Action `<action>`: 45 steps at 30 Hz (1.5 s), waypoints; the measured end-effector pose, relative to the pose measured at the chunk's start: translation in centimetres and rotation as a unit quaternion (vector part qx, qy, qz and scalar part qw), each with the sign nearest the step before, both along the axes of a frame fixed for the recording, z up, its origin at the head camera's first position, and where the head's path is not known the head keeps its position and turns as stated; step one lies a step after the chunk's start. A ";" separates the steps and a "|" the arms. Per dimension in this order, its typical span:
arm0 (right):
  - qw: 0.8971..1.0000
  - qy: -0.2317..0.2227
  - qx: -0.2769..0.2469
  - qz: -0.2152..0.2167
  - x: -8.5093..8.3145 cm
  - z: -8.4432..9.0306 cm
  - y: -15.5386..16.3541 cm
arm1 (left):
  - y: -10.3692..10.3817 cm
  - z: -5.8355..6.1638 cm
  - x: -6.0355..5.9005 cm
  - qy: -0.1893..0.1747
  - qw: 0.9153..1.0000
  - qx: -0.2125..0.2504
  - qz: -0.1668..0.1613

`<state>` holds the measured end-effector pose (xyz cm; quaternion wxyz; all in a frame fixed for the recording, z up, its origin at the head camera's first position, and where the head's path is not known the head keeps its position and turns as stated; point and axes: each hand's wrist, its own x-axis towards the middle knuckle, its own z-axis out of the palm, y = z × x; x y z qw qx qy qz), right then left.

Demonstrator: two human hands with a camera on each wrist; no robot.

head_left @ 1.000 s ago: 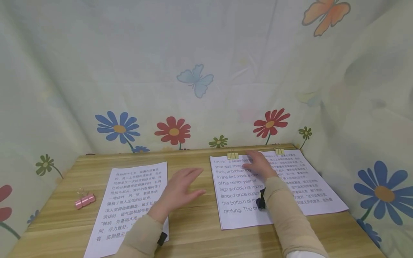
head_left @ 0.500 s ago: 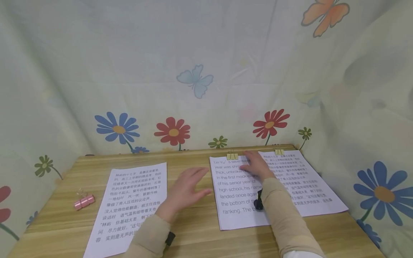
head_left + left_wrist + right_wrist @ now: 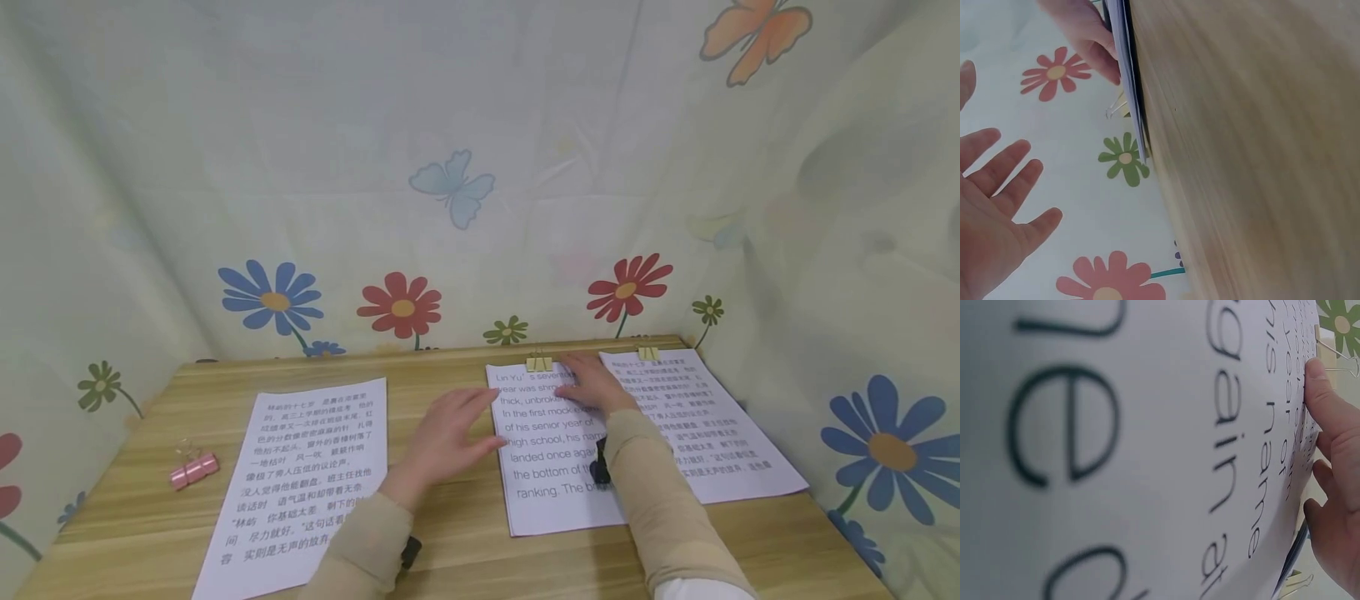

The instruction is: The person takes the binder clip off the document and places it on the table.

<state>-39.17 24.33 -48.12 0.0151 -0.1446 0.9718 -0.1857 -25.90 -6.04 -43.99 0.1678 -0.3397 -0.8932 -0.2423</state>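
A stack of paper with large English print (image 3: 555, 517) lies right of the table's middle, a gold binder clip (image 3: 538, 364) on its top edge. My right hand (image 3: 597, 385) rests at this stack's upper right, fingers at the top edge beside the clip. In the right wrist view, the thumb (image 3: 1322, 394) touches the printed page near the clip. My left hand (image 3: 450, 435) hovers by the stack's left edge, fingers spread and holding nothing. The left wrist view shows its palm (image 3: 985, 231) away from the paper.
A Chinese-printed stack (image 3: 735, 479) with its own gold binder clip (image 3: 648, 353) lies at the right, next to the English one. On the left are another Chinese-printed sheet (image 3: 300, 475) and a pink binder clip (image 3: 193, 472). Flowered cloth (image 3: 465, 250) walls in the wooden table (image 3: 442, 550).
My left hand has moved right, from beside the left sheet to the English stack's left edge. The right hand has shifted slightly left toward the gold clip.
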 end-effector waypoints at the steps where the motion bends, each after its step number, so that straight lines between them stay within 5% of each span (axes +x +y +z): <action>1: 1.000 -0.004 0.001 -0.001 0.0 0.0 0.0 | 0.1 0.0 0.0 0.000 1.000 -0.001 0.000; 11: 1.000 -0.004 0.001 -0.021 -0.4 -0.1 0.1 | 0.9 0.1 -0.1 0.022 1.000 -0.018 0.009; 36: 0.990 0.101 -0.053 -0.081 0.2 -0.3 -0.7 | 1.9 -0.1 -0.8 -0.014 0.999 -0.009 0.043; 45: 0.986 0.105 -0.099 -0.085 0.3 0.5 -1.4 | 1.7 0.1 -1.2 -0.037 0.997 0.016 0.058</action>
